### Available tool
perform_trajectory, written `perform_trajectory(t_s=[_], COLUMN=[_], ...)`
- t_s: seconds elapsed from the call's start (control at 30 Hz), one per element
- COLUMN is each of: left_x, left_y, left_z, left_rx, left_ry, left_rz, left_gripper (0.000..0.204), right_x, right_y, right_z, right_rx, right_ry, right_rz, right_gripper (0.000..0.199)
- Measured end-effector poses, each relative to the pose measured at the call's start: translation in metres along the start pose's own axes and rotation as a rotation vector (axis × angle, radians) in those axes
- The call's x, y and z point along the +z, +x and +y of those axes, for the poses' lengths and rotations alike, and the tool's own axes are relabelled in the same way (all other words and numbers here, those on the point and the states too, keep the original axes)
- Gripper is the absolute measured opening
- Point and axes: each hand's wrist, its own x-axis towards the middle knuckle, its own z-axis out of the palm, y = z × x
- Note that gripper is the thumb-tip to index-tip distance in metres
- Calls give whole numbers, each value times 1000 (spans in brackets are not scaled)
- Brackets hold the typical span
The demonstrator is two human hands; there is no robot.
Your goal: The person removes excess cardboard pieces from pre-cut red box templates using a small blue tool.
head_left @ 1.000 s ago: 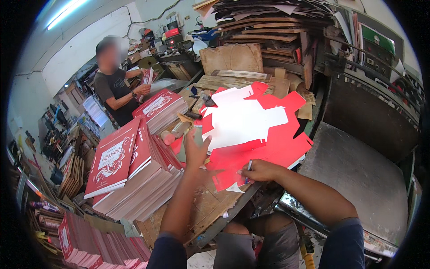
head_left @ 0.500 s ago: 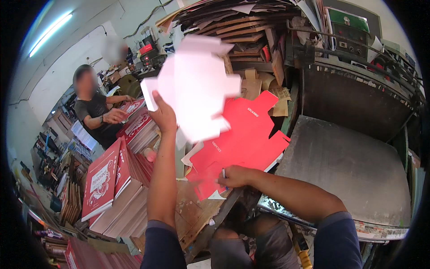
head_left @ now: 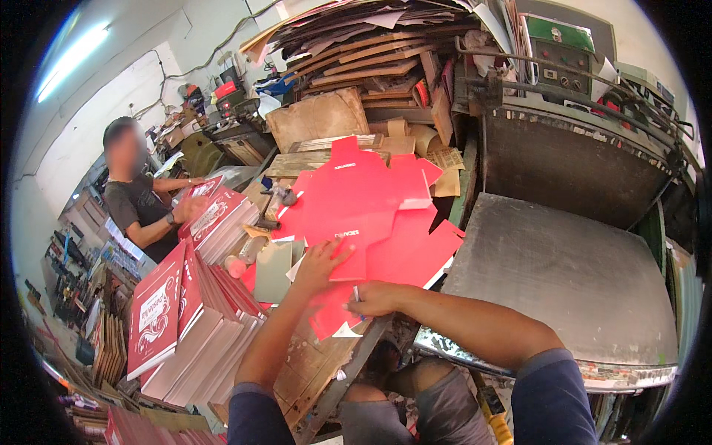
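Left hand lies fingers spread on the red die-cut card sheet, right hand pinching its near edge; sheet likely light, floppy, best lifted by edges.

Matt red die-cut card sheets (smooth, faintly sheened) lie on a rough, scuffed wooden bench; at 3 o'clock, a dull grey metal press plate, worn.
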Motion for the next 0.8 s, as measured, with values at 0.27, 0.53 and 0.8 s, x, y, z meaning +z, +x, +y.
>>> perform_trajectory(t_s=[0.27, 0.53, 0.8], left_x=[17, 6, 15], left_y=[-9, -7, 16], left_z=[11, 18, 11], left_rx=[89, -484, -898], left_ry=[-147, -125, -944], left_rz=[74, 483, 742], left_gripper=[77, 95, 106], right_x=[-8, -8, -9], right_y=[-11, -4, -8], right_z=[-24, -32, -26], right_rx=[-43, -24, 127], right_ry=[4, -82, -210], right_rz=[74, 667, 637], right_gripper=[54, 41, 47])
